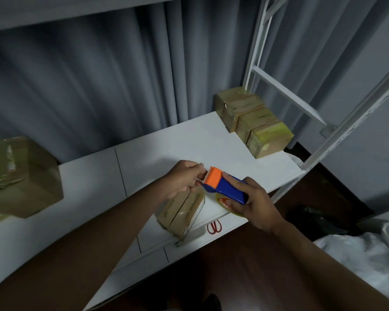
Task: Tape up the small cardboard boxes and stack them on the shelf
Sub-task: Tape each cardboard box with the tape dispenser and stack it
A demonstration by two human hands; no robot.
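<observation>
My right hand (253,204) grips a blue and orange tape dispenser (225,184) above the white shelf board (189,142). Its roll of clear tape (225,204) shows under my fingers. My left hand (184,178) pinches the free end of the tape at the dispenser's toothed orange front. Directly below both hands a small cardboard box (182,213) lies on the shelf near the front edge, its top seam showing. A row of three small taped boxes (252,118) stands at the shelf's back right corner.
A large taped cardboard box (20,176) sits at the left end of the shelf. Red-handled scissors (214,227) lie on a lower white surface just below the shelf edge. White shelf uprights (256,52) rise at the right. Grey curtains hang behind.
</observation>
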